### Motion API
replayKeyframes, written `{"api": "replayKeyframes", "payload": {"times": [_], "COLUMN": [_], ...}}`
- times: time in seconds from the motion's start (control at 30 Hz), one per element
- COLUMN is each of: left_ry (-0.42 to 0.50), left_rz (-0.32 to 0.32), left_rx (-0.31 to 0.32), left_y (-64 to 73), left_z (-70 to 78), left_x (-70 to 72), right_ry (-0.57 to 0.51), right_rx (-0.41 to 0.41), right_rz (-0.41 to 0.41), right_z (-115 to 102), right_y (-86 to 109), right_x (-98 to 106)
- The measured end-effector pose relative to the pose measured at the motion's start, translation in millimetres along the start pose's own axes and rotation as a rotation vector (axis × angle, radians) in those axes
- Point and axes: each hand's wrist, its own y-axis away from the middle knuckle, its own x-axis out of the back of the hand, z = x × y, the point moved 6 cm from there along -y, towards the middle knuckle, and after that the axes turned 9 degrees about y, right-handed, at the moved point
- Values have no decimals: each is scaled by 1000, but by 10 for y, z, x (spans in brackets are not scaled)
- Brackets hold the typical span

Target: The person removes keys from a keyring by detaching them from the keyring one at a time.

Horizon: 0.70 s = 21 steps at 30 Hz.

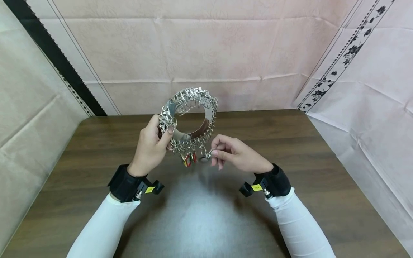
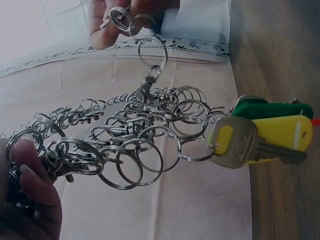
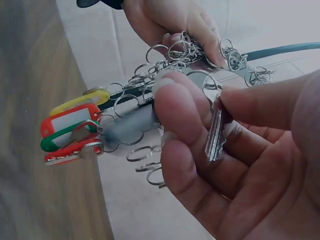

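My left hand [image 1: 149, 145] grips the left side of a wide metal hoop [image 1: 181, 136] hung all round with small clasps and split rings [image 2: 122, 167]. The hoop is held up over the table, tilted. My right hand [image 1: 237, 153], at its lower right, pinches a small silver key [image 3: 214, 132] with a split ring between thumb and fingers. Several key tags dangle from the hoop's lower edge: a yellow tag [image 3: 80, 102], a red tag [image 3: 70, 122] and a green tag [image 3: 67, 142]. Another key [image 2: 234, 142] lies against the yellow tag in the left wrist view.
A brown wooden table [image 1: 106, 143] lies under both hands. Pale patterned cloth [image 1: 209, 50] hangs behind it and along both sides. Each wrist wears a black strap [image 1: 120, 182] with a small camera mount.
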Motion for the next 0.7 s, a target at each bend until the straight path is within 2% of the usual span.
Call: {"api": "replayKeyframes", "payload": {"times": [0.23, 0.37, 0.47, 0.7], "left_ry": [35, 48, 52, 48], "left_rz": [15, 26, 30, 19], "left_rx": [-21, -33, -36, 0], "left_y": [-4, -3, -10, -18], "left_z": [21, 55, 56, -10], "left_x": [9, 32, 44, 40], "right_ry": [128, 155, 133, 24], "right_rx": [-66, -90, -57, 71], "right_rz": [15, 7, 19, 100], "right_z": [115, 171, 111, -95], "right_y": [-26, -38, -26, 18], "right_x": [-1, -14, 2, 58]}}
